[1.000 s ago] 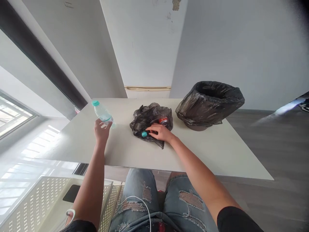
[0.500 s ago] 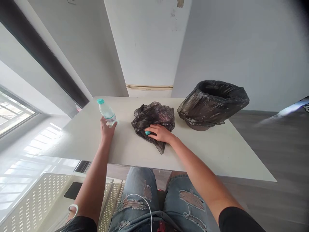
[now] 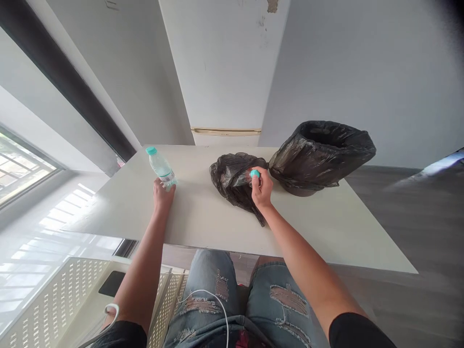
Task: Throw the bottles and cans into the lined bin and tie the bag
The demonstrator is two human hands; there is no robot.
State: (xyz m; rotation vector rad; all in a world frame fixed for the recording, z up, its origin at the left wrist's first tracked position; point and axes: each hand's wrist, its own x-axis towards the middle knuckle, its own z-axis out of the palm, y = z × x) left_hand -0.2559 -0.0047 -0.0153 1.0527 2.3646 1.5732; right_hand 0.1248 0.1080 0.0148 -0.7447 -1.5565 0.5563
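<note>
On the left of the white table, a clear plastic bottle with a teal cap stands upright. My left hand is wrapped round its lower part. A crumpled black plastic bag lies in the middle. At its right side my right hand is closed round the neck of a second bottle, just under its teal cap. Most of that bottle's body is hidden by the bag and my fingers.
Right of the crumpled bag stands a bin lined with a black bag, its mouth open. A white fridge is behind the table. Near my left arm are a white perforated chair and a dark phone-like rectangle.
My right hand has moved right and slightly away from me, bringing the capped bottle neck along. The crumpled bag has shifted right. My left hand stays at its bottle.
</note>
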